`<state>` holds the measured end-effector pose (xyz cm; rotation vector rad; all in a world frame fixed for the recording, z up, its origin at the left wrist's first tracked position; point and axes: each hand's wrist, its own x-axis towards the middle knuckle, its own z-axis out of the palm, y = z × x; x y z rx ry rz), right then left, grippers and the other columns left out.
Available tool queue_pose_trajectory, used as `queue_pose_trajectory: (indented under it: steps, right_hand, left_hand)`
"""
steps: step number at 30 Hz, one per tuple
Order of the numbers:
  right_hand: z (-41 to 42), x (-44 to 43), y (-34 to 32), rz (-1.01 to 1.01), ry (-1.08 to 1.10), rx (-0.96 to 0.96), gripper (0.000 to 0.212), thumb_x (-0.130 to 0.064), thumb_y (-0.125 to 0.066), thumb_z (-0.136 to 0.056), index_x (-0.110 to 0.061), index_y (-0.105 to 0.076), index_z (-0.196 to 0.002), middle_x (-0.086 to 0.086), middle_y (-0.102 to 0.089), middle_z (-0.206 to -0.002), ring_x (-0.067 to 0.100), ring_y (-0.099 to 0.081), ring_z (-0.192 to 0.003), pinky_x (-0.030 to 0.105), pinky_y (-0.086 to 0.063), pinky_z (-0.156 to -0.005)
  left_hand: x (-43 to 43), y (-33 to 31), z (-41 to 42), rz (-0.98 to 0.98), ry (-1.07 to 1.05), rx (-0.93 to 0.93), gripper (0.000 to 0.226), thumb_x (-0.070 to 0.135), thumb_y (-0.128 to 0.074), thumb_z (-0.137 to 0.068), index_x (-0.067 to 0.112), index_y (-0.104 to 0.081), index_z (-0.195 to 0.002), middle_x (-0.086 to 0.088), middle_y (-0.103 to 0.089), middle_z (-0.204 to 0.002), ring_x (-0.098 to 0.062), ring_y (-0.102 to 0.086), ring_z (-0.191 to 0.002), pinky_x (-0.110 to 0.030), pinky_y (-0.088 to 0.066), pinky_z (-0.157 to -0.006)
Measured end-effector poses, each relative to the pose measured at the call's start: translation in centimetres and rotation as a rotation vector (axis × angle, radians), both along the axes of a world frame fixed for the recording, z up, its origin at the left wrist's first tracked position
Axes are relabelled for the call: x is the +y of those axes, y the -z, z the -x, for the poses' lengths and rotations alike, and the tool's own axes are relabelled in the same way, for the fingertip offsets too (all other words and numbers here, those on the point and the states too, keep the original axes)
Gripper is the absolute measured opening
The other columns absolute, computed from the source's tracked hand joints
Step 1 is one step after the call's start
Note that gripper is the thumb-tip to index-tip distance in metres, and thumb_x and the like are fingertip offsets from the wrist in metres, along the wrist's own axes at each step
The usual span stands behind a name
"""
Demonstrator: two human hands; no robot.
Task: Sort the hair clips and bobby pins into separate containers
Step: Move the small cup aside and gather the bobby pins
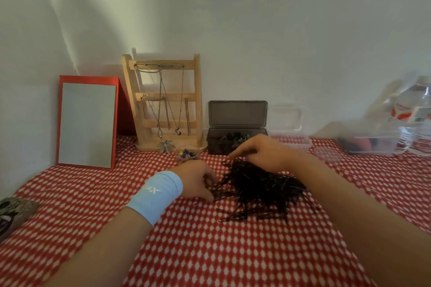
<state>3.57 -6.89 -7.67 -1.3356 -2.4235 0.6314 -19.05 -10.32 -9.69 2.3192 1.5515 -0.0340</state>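
While bobby pins (261,190) lie heaped on the counter (210,254), I log: right hand (258,151), grip pinching top pins; left hand (198,180), curled at heap's edge, hold unclear.

Red-framed mirror (86,123), wooden necklace stand (199,100), plastic water bottle (419,112), red patterned tablecloth (210,251)

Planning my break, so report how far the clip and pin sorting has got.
Done: some dark clips sit in the dark grey open-lid plastic box. In hand: the right hand pinches at the heap of black bobby pins, the left hand touches its edge. Left: that big heap on the red-and-white cloth; the clear plastic container looks unfilled.
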Motion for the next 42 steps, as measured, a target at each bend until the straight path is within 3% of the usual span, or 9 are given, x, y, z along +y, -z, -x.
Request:
queue_pose_trajectory:
  steps: [6,12,14,18,24,28,33,39,42]
  right_hand:
    - [-6.1,-1.0,-0.7,-0.055,0.17,-0.067,0.03,-0.014,-0.055,-0.1,-0.026,-0.073,-0.12,-0.009,-0.069,-0.12,0.004,-0.061,-0.109,0.019,-0.041,-0.1]
    - [-6.7,-0.3,1.3,0.019,0.199,-0.268,0.037,-0.017,-0.054,-0.099,-0.02,-0.062,-0.135,-0.001,-0.063,-0.136,0.016,-0.059,-0.122,0.029,-0.042,-0.106]
    - [-5.1,0.2,1.4,0.024,0.164,-0.281,0.039,-0.016,-0.052,-0.098,-0.02,-0.062,-0.136,-0.002,-0.064,-0.135,0.018,-0.06,-0.119,0.031,-0.046,-0.105]
    - [-1.9,0.9,1.7,0.061,0.098,-0.334,0.044,-0.008,-0.048,-0.094,-0.022,-0.063,-0.134,0.004,-0.065,-0.13,0.023,-0.063,-0.107,0.037,-0.054,-0.093]
    - [-1.2,0.7,0.7,0.078,0.074,-0.284,0.05,0.003,-0.045,-0.095,-0.026,-0.068,-0.127,-0.005,-0.062,-0.137,0.016,-0.059,-0.121,0.03,-0.05,-0.099]
    - [-0.5,1.0,0.6,0.007,0.114,-0.247,0.049,0.001,-0.045,-0.096,-0.025,-0.065,-0.132,-0.002,-0.059,-0.14,0.019,-0.057,-0.126,0.034,-0.048,-0.105]
    - [0.6,0.9,2.0,0.067,0.048,-0.285,0.056,0.0,-0.042,-0.095,-0.028,-0.056,-0.142,-0.002,-0.051,-0.149,0.02,-0.047,-0.137,0.034,-0.039,-0.113]
    - [-1.6,0.6,2.3,0.085,0.012,-0.372,0.054,-0.012,-0.043,-0.095,-0.038,-0.054,-0.141,-0.007,-0.05,-0.151,0.017,-0.046,-0.137,0.037,-0.034,-0.117]
    - [-1.9,0.4,1.6,0.086,0.039,-0.286,0.044,-0.011,-0.045,-0.097,-0.034,-0.066,-0.13,-0.01,-0.057,-0.142,0.011,-0.052,-0.129,0.028,-0.039,-0.11]
  left_hand:
    - [1.5,-0.1,-2.4,-0.074,-0.041,-0.066,0.039,0.022,-0.074,-0.085,0.027,-0.065,-0.122,0.007,-0.066,-0.114,-0.01,-0.062,-0.101,-0.029,-0.052,-0.095]
    - [1.5,-0.2,-1.5,-0.136,-0.13,0.334,0.058,-0.001,-0.052,-0.091,0.026,-0.047,-0.142,-0.007,-0.037,-0.152,-0.027,-0.04,-0.137,-0.035,-0.035,-0.115]
    - [1.4,0.0,-1.2,-0.111,-0.149,0.385,0.051,0.001,-0.052,-0.094,0.022,-0.05,-0.14,-0.009,-0.042,-0.15,-0.026,-0.046,-0.134,-0.033,-0.039,-0.111]
    - [2.0,0.0,-0.5,-0.104,-0.208,0.238,0.029,0.011,-0.057,-0.096,0.02,-0.067,-0.121,-0.003,-0.058,-0.135,-0.023,-0.056,-0.121,-0.03,-0.043,-0.106]
    - [1.9,0.7,-1.4,-0.147,-0.112,0.019,0.02,0.02,-0.056,-0.098,0.021,-0.074,-0.107,0.004,-0.07,-0.113,-0.013,-0.063,-0.098,-0.027,-0.05,-0.092]
    - [3.3,0.2,-2.5,-0.211,-0.167,0.003,0.032,0.011,-0.044,-0.099,0.024,-0.064,-0.12,0.0,-0.06,-0.126,-0.02,-0.061,-0.105,-0.026,-0.049,-0.086]
    - [4.8,1.2,-3.7,-0.223,-0.101,-0.064,0.038,0.019,-0.041,-0.103,0.02,-0.052,-0.14,-0.006,-0.054,-0.14,-0.024,-0.052,-0.126,-0.034,-0.041,-0.106]
    - [4.2,3.8,-3.5,-0.113,0.085,0.055,0.053,0.035,-0.028,-0.107,0.023,-0.014,-0.157,0.004,-0.008,-0.165,-0.017,-0.004,-0.152,-0.034,-0.006,-0.121]
    - [4.3,4.4,-3.1,-0.169,0.08,-0.069,0.048,0.034,-0.035,-0.106,0.025,-0.03,-0.154,0.007,-0.021,-0.162,-0.015,-0.016,-0.15,-0.033,-0.013,-0.122]
